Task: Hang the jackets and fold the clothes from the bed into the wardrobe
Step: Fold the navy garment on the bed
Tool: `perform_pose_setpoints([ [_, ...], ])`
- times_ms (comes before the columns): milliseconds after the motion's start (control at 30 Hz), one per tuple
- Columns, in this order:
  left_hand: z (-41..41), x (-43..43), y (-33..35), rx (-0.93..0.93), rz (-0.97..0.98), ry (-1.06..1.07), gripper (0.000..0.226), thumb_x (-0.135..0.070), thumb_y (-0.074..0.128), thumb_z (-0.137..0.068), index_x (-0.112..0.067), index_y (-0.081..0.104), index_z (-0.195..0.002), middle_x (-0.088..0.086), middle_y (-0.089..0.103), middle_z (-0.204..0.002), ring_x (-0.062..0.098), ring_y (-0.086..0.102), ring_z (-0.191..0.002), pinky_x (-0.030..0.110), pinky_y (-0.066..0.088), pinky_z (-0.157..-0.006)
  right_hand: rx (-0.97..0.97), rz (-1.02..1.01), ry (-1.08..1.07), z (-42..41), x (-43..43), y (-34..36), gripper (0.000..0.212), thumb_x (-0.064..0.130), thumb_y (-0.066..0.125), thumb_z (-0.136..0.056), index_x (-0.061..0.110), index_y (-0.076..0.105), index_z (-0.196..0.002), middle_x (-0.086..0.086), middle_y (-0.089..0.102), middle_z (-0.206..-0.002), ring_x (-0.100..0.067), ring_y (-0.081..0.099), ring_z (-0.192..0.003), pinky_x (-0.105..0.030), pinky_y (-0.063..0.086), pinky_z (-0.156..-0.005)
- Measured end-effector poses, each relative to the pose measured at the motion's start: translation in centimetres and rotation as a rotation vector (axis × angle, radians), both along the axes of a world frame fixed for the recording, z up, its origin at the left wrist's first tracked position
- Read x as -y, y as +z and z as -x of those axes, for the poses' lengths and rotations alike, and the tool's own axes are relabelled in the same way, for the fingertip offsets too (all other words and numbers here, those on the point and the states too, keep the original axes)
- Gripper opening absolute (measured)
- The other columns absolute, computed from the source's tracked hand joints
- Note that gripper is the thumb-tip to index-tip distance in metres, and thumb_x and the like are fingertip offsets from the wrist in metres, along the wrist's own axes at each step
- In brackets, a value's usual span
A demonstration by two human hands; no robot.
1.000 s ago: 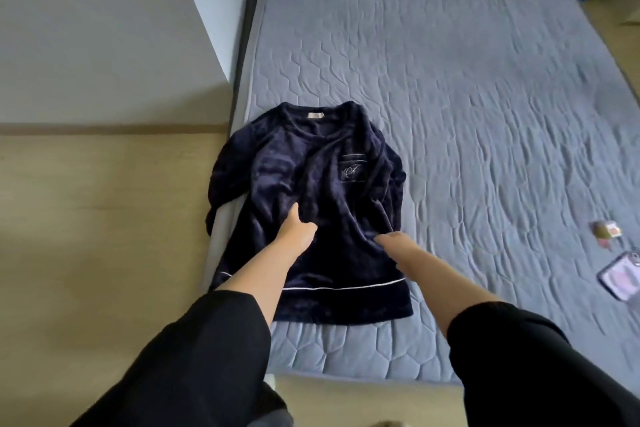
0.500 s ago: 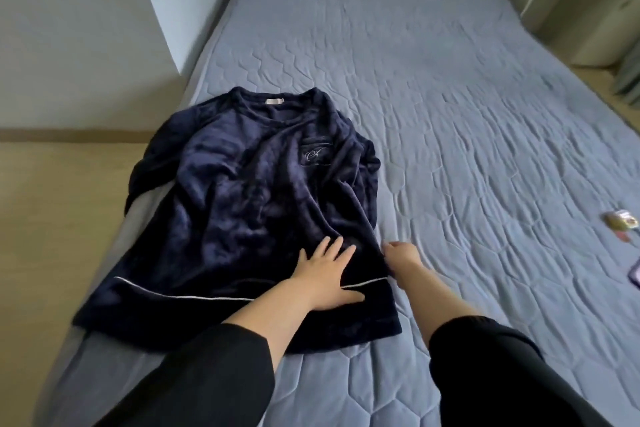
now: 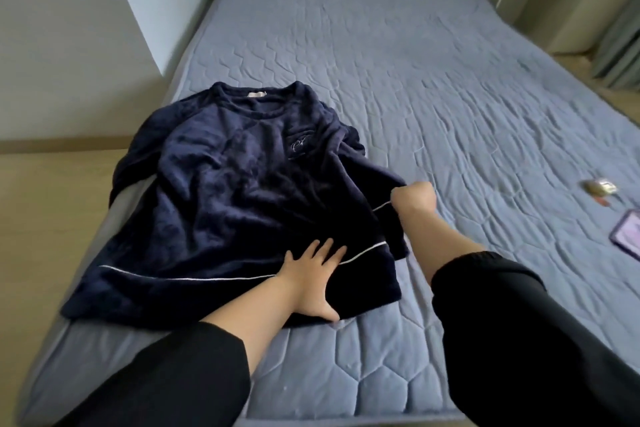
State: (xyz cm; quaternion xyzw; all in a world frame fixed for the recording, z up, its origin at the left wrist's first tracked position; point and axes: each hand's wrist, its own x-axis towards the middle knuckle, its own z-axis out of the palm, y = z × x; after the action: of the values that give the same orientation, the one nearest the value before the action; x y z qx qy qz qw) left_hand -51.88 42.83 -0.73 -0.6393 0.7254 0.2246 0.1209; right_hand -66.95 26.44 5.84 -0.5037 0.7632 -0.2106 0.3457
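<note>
Flat on the top's (image 3: 225, 204) hem, left hand (image 3: 311, 274), fingers spread, pressing it to the bed (image 3: 433, 87). Right hand (image 3: 414, 199) fisted, pinching the sleeve cuff (image 3: 388, 206).

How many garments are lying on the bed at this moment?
1: a navy fleece top, spread near the bed's left edge, the left hand flat on its hem, the right hand gripping its sleeve. None appears hidden.

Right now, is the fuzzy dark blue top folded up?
Not yet. The fuzzy dark blue top lies spread on the bed; only its right sleeve is being lifted.
</note>
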Motion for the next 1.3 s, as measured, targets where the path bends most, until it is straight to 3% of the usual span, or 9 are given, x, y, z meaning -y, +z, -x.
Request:
perform_pose_setpoints([
  [200, 0.9, -0.3, -0.5, 0.164, -0.094, -0.052, 0.122, -0.057, 0.071, -0.068, -0.031, -0.017, -0.149, 0.003, -0.018, -0.159, 0.027, -0.013, -0.146, 0.067, 0.011, -0.108, -0.406, 0.616, -0.044, 7.5, 4.5, 6.0, 0.035, -0.002, 0.048, -0.087, 0.003, 0.048, -0.121, -0.017, 0.045, -0.128, -0.036, 0.051, -0.108, -0.041, 0.041, -0.076],
  [333, 2.1, -0.7, -0.1, 0.192, -0.087, -0.047, 0.100, -0.027, 0.061, -0.081, -0.023, -0.010, -0.151, 0.009, -0.004, -0.160, 0.032, 0.005, -0.146, 0.055, 0.027, -0.110, -0.519, 0.167, 0.067, 9.7, 1.9, 0.6, 0.045, 0.004, 0.052, -0.086, 0.002, 0.041, -0.130, -0.020, 0.037, -0.138, -0.036, 0.040, -0.127, -0.043, 0.041, -0.096],
  [500, 1.9, 1.0, 2.1, -0.039, 0.080, 0.088, 0.045, -0.011, 0.046, -0.079, -0.026, 0.057, -0.121, 0.006, 0.063, -0.117, 0.030, 0.058, -0.106, 0.039, 0.050, -0.088, 0.164, -0.382, 0.108, 7.2, -3.5, -4.3, 0.030, 0.029, 0.044, -0.099, 0.002, 0.055, -0.099, -0.018, 0.061, -0.082, -0.029, 0.059, -0.067, -0.030, 0.044, -0.058],
  [600, 1.1, 1.7, 3.6, -0.163, 0.073, 0.179, 0.033, -0.005, 0.043, -0.076, -0.022, 0.066, -0.092, 0.004, 0.068, -0.096, 0.029, 0.061, -0.092, 0.035, 0.050, -0.078, 0.400, -0.492, 0.219, 4.9, -5.1, -5.4, 0.033, 0.038, 0.050, -0.097, 0.006, 0.053, -0.087, -0.010, 0.051, -0.068, -0.021, 0.047, -0.052, -0.026, 0.039, -0.051],
  [733, 0.0, 2.4, 4.4, -0.336, -0.169, 0.238, 0.025, -0.004, 0.041, -0.075, -0.013, 0.063, -0.082, 0.000, 0.060, -0.075, 0.020, 0.056, -0.074, 0.028, 0.040, -0.063, 0.351, -0.277, 0.250, 3.2, -5.2, -5.3, 0.014, 0.008, 0.061, -0.086, 0.006, 0.057, -0.072, -0.009, 0.052, -0.067, -0.019, 0.050, -0.056, -0.020, 0.040, -0.045],
  [867, -0.1, 1.4, 3.1, -0.533, -0.567, 0.322, 0.024, -0.027, 0.055, -0.090, -0.027, 0.066, -0.112, -0.013, 0.060, -0.106, 0.006, 0.054, -0.096, 0.022, 0.047, -0.071, -0.084, -0.320, 0.403, 3.8, -6.6, -6.6, 0.015, 0.010, 0.047, -0.089, 0.005, 0.061, -0.091, -0.015, 0.063, -0.097, -0.031, 0.062, -0.086, -0.024, 0.040, -0.048],
  [1000, -1.8, 0.6, 1.2, -0.637, -0.160, 0.495, 0.031, -0.022, 0.049, -0.095, -0.020, 0.062, -0.123, 0.002, 0.063, -0.124, 0.014, 0.060, -0.107, 0.026, 0.054, -0.078, -0.342, 0.014, 0.340, 2.9, -8.0, -7.2, 0.032, 0.006, 0.047, -0.083, 0.007, 0.051, -0.115, -0.013, 0.055, -0.119, -0.032, 0.053, -0.110, -0.034, 0.041, -0.077],
  [1133, -6.4, -0.8, 0.6, -0.351, 0.180, 0.473, 0.041, -0.013, 0.045, -0.092, -0.023, 0.057, -0.130, -0.001, 0.052, -0.138, 0.015, 0.047, -0.125, 0.027, 0.039, -0.103, -0.403, 0.490, 0.623, -1.1, -8.9, -6.5, 0.051, 0.005, 0.048, -0.083, 0.005, 0.045, -0.134, -0.013, 0.048, -0.131, -0.032, 0.041, -0.120, -0.037, 0.032, -0.100],
  [1300, -14.0, -5.7, -0.7, 0.109, 0.244, 0.697, 0.052, -0.035, 0.032, -0.100, -0.025, 0.022, -0.150, 0.003, 0.011, -0.160, 0.021, 0.009, -0.146, 0.041, 0.016, -0.116, -0.393, 0.408, 1.011, -7.5, -12.6, -7.5, 0.054, 0.023, 0.044, -0.095, 0.010, 0.031, -0.146, -0.008, 0.034, -0.150, -0.024, 0.029, -0.137, -0.034, 0.024, -0.112],
])
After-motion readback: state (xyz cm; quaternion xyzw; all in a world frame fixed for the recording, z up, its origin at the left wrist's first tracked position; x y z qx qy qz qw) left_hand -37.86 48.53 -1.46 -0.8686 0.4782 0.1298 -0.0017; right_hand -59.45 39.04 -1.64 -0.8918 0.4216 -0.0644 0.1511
